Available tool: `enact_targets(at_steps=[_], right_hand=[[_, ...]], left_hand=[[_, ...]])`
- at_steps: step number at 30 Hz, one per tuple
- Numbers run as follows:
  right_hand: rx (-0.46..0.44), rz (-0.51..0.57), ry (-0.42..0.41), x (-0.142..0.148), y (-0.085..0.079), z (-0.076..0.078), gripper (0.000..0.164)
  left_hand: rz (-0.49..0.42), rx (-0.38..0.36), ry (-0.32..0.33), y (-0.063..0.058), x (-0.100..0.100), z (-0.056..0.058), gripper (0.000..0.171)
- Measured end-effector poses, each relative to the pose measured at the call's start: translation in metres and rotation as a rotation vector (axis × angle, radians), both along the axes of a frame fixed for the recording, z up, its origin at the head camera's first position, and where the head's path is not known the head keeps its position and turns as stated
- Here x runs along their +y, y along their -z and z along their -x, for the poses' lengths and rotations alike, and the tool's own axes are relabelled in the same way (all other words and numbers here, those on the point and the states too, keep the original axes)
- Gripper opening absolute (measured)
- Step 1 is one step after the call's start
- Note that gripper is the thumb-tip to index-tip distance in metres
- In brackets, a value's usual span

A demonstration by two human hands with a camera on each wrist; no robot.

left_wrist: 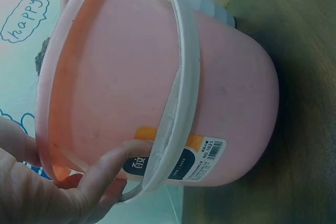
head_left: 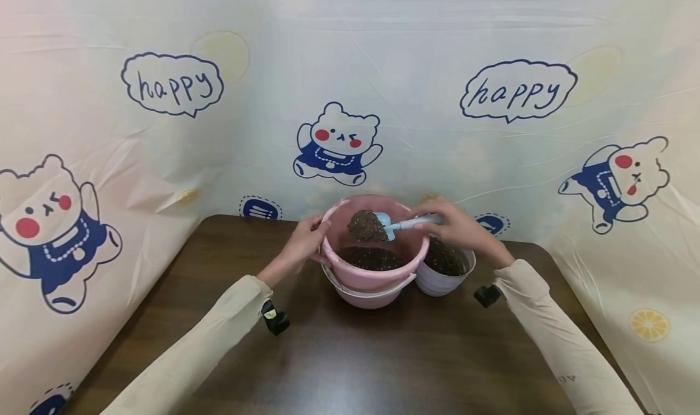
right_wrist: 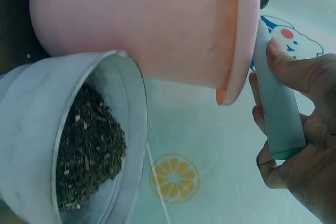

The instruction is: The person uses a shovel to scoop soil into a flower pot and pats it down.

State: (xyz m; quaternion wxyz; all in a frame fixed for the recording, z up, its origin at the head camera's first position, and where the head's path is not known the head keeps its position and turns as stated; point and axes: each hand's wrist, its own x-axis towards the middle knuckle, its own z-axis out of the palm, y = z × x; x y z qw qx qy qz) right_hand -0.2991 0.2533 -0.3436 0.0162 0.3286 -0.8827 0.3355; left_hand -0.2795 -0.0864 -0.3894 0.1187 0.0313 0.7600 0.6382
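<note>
A pink bucket with dark soil inside stands on the table. My left hand grips its left rim; in the left wrist view the thumb lies along the outside, reaching the white bail handle. My right hand holds a small trowel by its pale grip, fingers wrapped round it. The light blue blade carries a heaped clump of soil over the bucket's opening. Right beside the bucket, under my right hand, is a white pot partly filled with soil.
The dark wooden table stretches in front of the bucket. A printed cloth hangs close behind the containers and along both sides. Black wrist devices, one at the left sleeve and another at the right, hang below the forearms.
</note>
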Motion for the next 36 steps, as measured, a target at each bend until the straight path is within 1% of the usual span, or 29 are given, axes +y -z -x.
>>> enact_targets(at_steps=[6,9,12,18,24,27,31,33,36], right_hand=[[0.069,0.044,0.011,0.01,0.009,-0.003,0.025],[0.098,0.056,-0.001,0.015,0.013,-0.003,0.025],[0.111,0.049,-0.004,0.021,0.013,-0.002,0.023],[0.134,-0.005,0.068,0.034,0.007,-0.005,0.023],[0.197,-0.007,0.112,0.049,0.006,-0.009,0.024],[0.236,0.016,0.111,0.056,0.008,-0.011,0.023],[0.294,0.067,0.081,0.065,0.012,-0.014,0.026],[0.308,0.081,0.078,0.071,0.013,-0.015,0.028],[0.306,0.074,0.087,0.081,0.015,-0.015,0.03]], left_hand=[[-0.009,-0.04,-0.016,-0.005,0.0,0.003,0.051],[-0.015,-0.036,-0.024,-0.006,0.0,0.004,0.05],[-0.019,-0.031,-0.04,-0.006,0.0,0.004,0.048],[-0.022,-0.031,-0.052,-0.005,-0.002,0.005,0.047],[-0.025,-0.027,-0.041,-0.003,-0.002,0.007,0.048],[-0.025,-0.025,-0.033,-0.003,-0.002,0.006,0.048],[-0.03,-0.013,-0.034,-0.002,-0.002,0.005,0.047],[-0.028,-0.009,-0.031,-0.001,-0.001,0.005,0.048],[-0.022,-0.01,-0.03,0.0,-0.001,0.005,0.048]])
